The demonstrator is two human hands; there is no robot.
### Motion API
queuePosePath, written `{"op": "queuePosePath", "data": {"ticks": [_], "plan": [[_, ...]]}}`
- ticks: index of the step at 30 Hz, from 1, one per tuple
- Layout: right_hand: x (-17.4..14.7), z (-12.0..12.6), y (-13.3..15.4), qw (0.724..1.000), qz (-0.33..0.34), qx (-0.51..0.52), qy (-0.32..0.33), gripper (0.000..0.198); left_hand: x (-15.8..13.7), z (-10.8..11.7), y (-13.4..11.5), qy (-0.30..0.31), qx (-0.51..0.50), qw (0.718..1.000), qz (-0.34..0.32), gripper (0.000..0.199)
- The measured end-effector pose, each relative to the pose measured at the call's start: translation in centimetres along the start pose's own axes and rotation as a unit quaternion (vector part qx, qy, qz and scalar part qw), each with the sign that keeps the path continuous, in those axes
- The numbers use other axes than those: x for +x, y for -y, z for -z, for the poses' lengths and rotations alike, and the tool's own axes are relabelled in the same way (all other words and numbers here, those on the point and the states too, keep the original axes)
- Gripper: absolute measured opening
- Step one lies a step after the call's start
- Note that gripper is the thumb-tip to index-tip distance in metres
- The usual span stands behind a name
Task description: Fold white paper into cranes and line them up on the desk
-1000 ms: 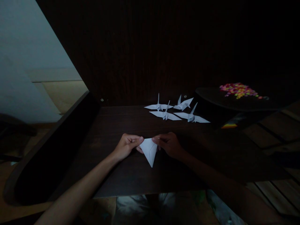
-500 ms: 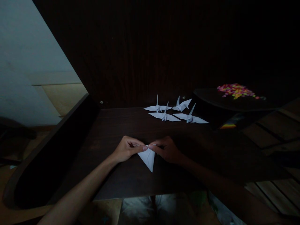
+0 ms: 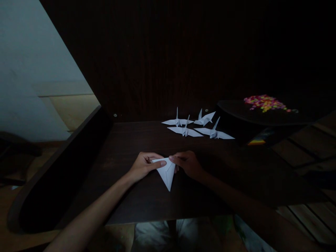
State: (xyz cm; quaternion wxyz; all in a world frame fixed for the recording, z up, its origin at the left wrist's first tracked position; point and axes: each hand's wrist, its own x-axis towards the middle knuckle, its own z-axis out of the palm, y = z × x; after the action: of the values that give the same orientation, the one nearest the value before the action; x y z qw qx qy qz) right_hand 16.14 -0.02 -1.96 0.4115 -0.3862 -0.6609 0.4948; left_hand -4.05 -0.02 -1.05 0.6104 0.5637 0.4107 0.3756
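A folded white sheet of paper (image 3: 166, 175), triangular with its point toward me, is held between both hands above the dark table. My left hand (image 3: 144, 166) pinches its upper left corner, the thumb lying across the front face. At the upper right corner, my right hand (image 3: 189, 164) grips it with the thumb on the top edge and fingers partly hidden behind. Crease lines and overlapping flaps show on the paper's front. Beyond my hands, several white origami cranes (image 3: 186, 131) stand grouped on the table, wings spread.
A dark raised shelf (image 3: 231, 106) at the right carries a heap of small colourful pieces (image 3: 266, 103). A tall dark panel (image 3: 157, 63) closes off the table's back, and a rounded side board (image 3: 60, 168) borders its left. Slatted wood (image 3: 307, 217) lies at lower right.
The paper's top edge shows more now, as my thumbs have moved a little apart and my right thumb has shifted up and right. The view has moved slightly.
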Motion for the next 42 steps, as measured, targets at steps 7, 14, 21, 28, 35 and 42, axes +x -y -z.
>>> {"op": "queuePosePath", "data": {"ticks": [7, 14, 21, 28, 35, 42], "plan": [[0.3, 0.0, -0.1, 0.998, -0.025, 0.046, -0.043, 0.044, 0.1, 0.0, 0.3, 0.033, -0.048, 0.998, 0.025, 0.032], [0.5, -0.1, -0.8, 0.997, -0.05, 0.056, 0.006, 0.037, 0.2, 0.0, 0.4, 0.019, -0.036, 0.999, 0.018, 0.034], [0.4, -0.3, -0.2, 0.995, -0.078, 0.053, 0.03, 0.034, 0.3, -0.1, 0.5, -0.014, -0.072, 0.996, 0.048, 0.042], [0.5, -0.5, 0.3, 0.989, -0.108, 0.092, 0.032, 0.032, 0.3, -0.3, 0.8, -0.043, -0.06, 0.997, 0.033, 0.047], [0.4, -0.7, 0.2, 0.993, -0.093, 0.069, -0.004, 0.034, 0.1, -0.3, 0.7, 0.007, -0.03, 0.999, 0.013, 0.042], [0.3, -0.8, 0.1, 0.995, -0.07, 0.043, -0.052, 0.033, 0.0, -0.5, 0.3, 0.016, -0.045, 0.998, 0.036, 0.036]]}}
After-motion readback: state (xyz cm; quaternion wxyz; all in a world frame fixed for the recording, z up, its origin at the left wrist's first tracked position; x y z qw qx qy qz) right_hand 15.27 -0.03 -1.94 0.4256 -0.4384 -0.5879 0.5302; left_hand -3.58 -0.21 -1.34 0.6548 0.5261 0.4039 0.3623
